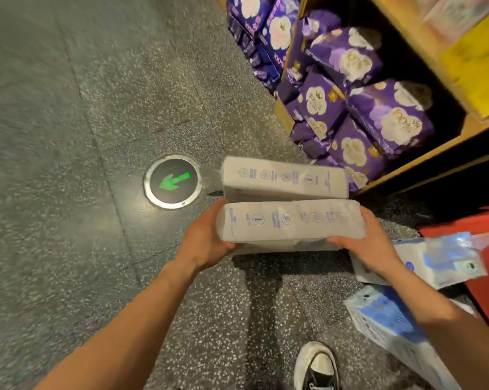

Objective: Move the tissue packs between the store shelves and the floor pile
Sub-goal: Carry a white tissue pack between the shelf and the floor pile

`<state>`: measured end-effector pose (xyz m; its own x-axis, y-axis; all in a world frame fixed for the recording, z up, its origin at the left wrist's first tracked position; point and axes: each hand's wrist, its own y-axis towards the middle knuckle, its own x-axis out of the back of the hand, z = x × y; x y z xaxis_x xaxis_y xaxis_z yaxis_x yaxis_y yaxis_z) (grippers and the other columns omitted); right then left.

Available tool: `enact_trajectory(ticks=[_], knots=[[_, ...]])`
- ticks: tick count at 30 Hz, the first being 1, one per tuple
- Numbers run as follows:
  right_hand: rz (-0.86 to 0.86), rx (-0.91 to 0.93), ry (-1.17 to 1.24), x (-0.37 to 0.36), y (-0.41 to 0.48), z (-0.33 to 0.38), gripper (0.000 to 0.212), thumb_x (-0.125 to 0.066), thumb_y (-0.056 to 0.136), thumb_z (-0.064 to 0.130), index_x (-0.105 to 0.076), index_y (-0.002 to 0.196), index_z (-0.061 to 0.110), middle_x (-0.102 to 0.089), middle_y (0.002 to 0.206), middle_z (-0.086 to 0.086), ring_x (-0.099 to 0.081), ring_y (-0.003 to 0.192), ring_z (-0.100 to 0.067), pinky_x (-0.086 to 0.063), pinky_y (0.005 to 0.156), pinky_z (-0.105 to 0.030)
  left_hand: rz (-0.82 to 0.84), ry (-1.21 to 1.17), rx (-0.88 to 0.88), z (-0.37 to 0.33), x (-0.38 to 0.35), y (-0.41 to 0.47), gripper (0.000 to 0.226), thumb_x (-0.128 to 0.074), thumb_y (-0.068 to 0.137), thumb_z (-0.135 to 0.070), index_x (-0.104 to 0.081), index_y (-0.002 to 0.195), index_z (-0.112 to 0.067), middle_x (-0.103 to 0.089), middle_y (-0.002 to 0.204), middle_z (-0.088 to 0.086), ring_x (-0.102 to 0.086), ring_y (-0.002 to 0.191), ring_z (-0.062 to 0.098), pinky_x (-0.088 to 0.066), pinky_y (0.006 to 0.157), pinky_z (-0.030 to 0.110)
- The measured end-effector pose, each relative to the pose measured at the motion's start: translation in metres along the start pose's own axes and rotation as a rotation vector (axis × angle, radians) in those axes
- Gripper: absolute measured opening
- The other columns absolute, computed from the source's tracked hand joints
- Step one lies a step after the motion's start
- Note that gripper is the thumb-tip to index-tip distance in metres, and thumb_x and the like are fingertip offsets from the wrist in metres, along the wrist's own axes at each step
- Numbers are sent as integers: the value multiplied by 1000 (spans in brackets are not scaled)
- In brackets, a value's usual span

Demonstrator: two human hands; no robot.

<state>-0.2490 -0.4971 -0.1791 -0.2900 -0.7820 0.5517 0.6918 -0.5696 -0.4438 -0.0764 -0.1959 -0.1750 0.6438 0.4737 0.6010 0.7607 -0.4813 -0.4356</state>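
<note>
White-wrapped tissue pack [289,222] | held off the floor, long axis left-to-right | left hand [206,239] and right hand [371,243] closed on opposite ends | second pack [284,177] just beyond, probably on floor | shelf [423,153] ahead-right, nearer right hand.

A round floor marker [172,181] set in the speckled floor bears a green arrow that points left and slightly down. The purple packs [389,114] on the wooden shelf carry "100%" in pale print, seen upside down, beside white cotton-flower emblems. The two white tissue packs [289,220] show rows of small blue circular symbols and blue print too blurred to read
</note>
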Motion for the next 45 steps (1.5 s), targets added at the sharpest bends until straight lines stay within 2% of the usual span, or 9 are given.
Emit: enact_trajectory(ticks=[5, 10, 14, 18, 24, 26, 32, 38, 45], knots=[[27, 73, 46, 50, -66, 142, 74, -89, 73, 10, -52, 135, 21, -61, 119, 14, -56, 97, 22, -44, 70, -2, -81, -9, 33, -65, 127, -72, 108, -90, 65, -42, -25, 151, -32, -65, 129, 7, -62, 115, 34, -46, 80, 33], [-16, 168, 26, 100, -146, 316, 83, -92, 69, 16, -50, 141, 17, -61, 124, 3, -58, 113, -13, -46, 77, -14, -229, -116, 5, -137, 286, -164, 98, -91, 60, -44, -29, 135, -44, -67, 116, -6, -67, 105, 30, -52, 80, 35], [-15, 231, 109, 125, -212, 454, 79, -90, 71, 10, -49, 138, 17, -61, 117, 9, -58, 109, -13, -55, 84, -25, -393, -177, 1, -185, 414, -243, 98, -93, 56, -49, -38, 136, -39, -69, 115, -2, -67, 102, 27, -51, 80, 34], [-7, 299, 185, 130, -266, 576, 54, -87, 74, 11, -62, 122, 19, -70, 108, 1, -67, 87, 5, -52, 64, -9, -566, -285, 20, -216, 533, -313, 92, -91, 47, -60, -47, 126, -43, -65, 107, -15, -66, 99, 15, -56, 82, 37], [47, 499, 244, 110, -329, 741, 32, -86, 76, 35, -68, 102, 31, -69, 99, 9, -65, 83, 12, -51, 67, -8, -825, -440, 35, -221, 668, -407, 83, -83, 44, -68, -68, 118, -34, -71, 103, -22, -69, 96, 5, -58, 86, 37], [57, 568, 247, 98, -340, 787, 50, -82, 65, 66, -65, 101, 36, -69, 106, 4, -65, 94, -2, -54, 78, -19, -870, -492, 47, -218, 701, -424, 83, -86, 46, -65, -71, 120, -29, -74, 103, -16, -71, 96, 7, -59, 84, 35], [255, 632, 350, 37, -334, 905, 103, -86, 47, 74, -51, 128, 21, -66, 121, -3, -67, 105, -10, -58, 85, -26, -1051, -724, 12, -209, 787, -432, 57, -89, 68, -21, -67, 121, -24, -74, 99, -8, -70, 89, 9, -59, 77, 22], [394, 795, 324, -50, -310, 1045, 79, -85, 72, -2, -42, 138, 1, -61, 121, -15, -64, 78, 14, -51, 66, -8, -1291, -955, -45, -186, 893, -420, 82, -83, 65, -35, -55, 138, -8, -70, 118, 11, -71, 102, 23, -62, 76, 32], [514, 939, 263, -164, -313, 1218, 95, -92, 50, 59, -56, 130, 21, -72, 107, 3, -71, 92, -11, -61, 75, -35, -1361, -793, -65, -110, 1011, -436, 111, -89, 54, -49, -35, 151, -37, -63, 127, -8, -66, 108, 5, -58, 79, 25]])
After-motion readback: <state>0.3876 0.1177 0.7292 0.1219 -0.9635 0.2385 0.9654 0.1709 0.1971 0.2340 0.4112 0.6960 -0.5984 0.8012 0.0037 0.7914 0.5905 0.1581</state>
